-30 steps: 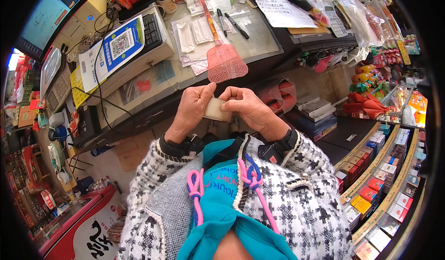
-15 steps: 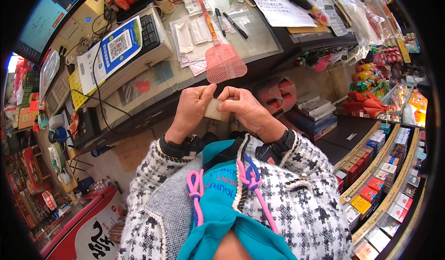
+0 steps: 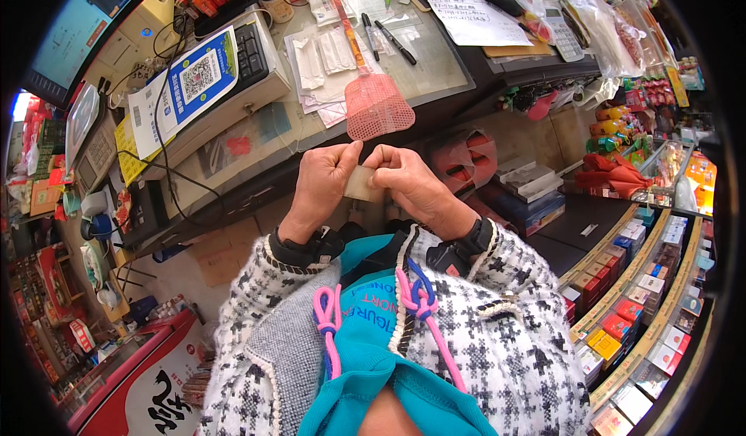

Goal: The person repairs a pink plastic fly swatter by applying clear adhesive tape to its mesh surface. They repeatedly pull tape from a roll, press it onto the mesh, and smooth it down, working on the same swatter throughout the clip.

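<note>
In front of my chest, just off the desk's near edge, a small pale beige, squarish piece (image 3: 360, 184) is held between both hands. My left hand (image 3: 320, 181) is closed, its thumb and curled fingers pressing the piece's left side. From the other side my right hand (image 3: 418, 186) pinches it with thumb and forefinger, the rest of the fingers curled. Fingers hide part of the piece, so its exact kind cannot be made out. Just beyond the hands, a pink fly swatter (image 3: 378, 108) lies on the desk with its mesh head toward me.
Papers (image 3: 311, 67), two black pens (image 3: 395, 43) and a handwritten sheet (image 3: 475, 19) lie on the desk (image 3: 435, 74). A cash drawer with a keyboard (image 3: 250, 54) and a code card (image 3: 198, 78) stands left, near a monitor (image 3: 81, 28). Shelves of small boxes (image 3: 614, 327) curve along the right.
Both hands stay almost where they were, still gripping the beige piece. My right hand's fingers have shifted very slightly.
</note>
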{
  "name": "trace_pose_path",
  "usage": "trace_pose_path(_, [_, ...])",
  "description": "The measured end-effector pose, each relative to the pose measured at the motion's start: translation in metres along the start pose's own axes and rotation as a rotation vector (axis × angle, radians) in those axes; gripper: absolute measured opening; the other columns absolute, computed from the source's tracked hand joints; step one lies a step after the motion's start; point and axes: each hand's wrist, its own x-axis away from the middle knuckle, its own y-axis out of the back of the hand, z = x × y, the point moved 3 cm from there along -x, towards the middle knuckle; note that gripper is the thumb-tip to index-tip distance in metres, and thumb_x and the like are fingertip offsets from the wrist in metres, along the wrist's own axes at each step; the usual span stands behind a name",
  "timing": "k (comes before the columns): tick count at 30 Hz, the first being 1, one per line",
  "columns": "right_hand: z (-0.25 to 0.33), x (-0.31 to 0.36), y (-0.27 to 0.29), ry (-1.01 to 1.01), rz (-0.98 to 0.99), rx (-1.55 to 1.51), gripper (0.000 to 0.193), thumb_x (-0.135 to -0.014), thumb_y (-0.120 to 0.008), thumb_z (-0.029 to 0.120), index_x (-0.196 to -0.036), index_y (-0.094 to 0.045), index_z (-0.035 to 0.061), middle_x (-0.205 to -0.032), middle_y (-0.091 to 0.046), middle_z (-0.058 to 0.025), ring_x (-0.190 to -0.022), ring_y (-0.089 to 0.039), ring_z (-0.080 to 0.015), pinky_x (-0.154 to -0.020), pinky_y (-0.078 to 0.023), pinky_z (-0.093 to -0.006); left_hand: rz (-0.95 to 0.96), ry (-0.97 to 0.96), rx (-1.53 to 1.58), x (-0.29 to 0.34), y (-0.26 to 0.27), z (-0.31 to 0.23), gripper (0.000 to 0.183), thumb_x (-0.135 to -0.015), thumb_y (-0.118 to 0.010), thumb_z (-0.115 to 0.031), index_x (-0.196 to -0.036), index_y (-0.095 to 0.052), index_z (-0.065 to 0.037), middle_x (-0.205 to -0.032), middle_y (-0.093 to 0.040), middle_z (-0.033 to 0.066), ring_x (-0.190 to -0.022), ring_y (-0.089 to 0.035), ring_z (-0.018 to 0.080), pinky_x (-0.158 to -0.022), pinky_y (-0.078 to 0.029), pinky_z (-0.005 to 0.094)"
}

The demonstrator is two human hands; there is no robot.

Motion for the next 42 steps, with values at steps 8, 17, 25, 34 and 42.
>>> trace_pose_path(8, [-0.003, -0.002, 0.0, -0.018, 0.004, -0.059, 0.018, -0.074, -0.059, 0.001, -0.091, -0.061, -0.0039, -0.085, -0.059, -0.0047, -0.075, -0.054, -0.01, -0.07, -0.045, -0.0229, -0.001, 0.032, 0.074, -0.001, 0.001, 0.01, 0.042, -0.097, -0.057, -0.025, -0.068, -0.049, 0.005, -0.055, -0.033, 0.0088, -0.054, -0.03, 0.0099, -0.046, -0.031, 0.0326])
trace_pose_path(17, [0.015, 0.003, -0.005, -0.073, 0.133, 0.092, 0.026, -0.086, -0.066, 0.014, -0.106, -0.062, -0.0038, -0.094, -0.064, -0.0032, -0.085, -0.059, -0.0073, -0.076, -0.047, -0.0223, 0.099, 0.212, 0.571, 0.001, 0.011, 0.019, 0.036, -0.1, -0.054, -0.031, -0.073, -0.056, -0.008, -0.064, -0.047, -0.0082, -0.056, -0.039, 0.0008, -0.05, -0.031, 0.0197])
trace_pose_path(25, [0.039, 0.018, -0.01, 0.032, 0.153, 0.338, 0.026, -0.089, -0.067, 0.017, -0.103, -0.062, -0.0039, -0.089, -0.063, -0.0013, -0.081, -0.057, -0.0055, -0.071, -0.048, -0.022, 0.41, 0.021, 0.294, 0.01, 0.029, -0.016, 0.02, -0.094, -0.061, -0.018, -0.095, -0.061, 0.002, -0.083, -0.057, -0.0021, -0.077, -0.049, 0.0041, -0.067, -0.043, 0.0208])
trace_pose_path(34, [0.036, 0.024, -0.01, -0.03, 0.228, 0.315, 0.026, -0.089, -0.067, 0.018, -0.102, -0.062, -0.0043, -0.087, -0.063, -0.0012, -0.08, -0.057, -0.0045, -0.069, -0.047, -0.0211, 0.585, 0.04, 0.152, 0.017, 0.031, -0.026, 0.018, -0.091, -0.055, -0.014, -0.096, -0.058, 0.003, -0.077, -0.057, 0.0033, -0.073, -0.05, 0.0072, -0.065, -0.045, 0.0248])
trace_pose_path(42, [0.033, 0.028, -0.01, -0.04, 0.221, 0.245, 0.025, -0.089, -0.067, 0.018, -0.102, -0.063, -0.0037, -0.088, -0.064, -0.0016, -0.079, -0.059, -0.0054, -0.069, -0.048, -0.0209, 0.536, 0.001, 0.082, 0.028, 0.026, -0.033, 0.02, -0.091, -0.042, -0.013, -0.098, -0.053, 0.002, -0.078, -0.053, 0.009, -0.072, -0.049, 0.0149, -0.067, -0.044, 0.0301])
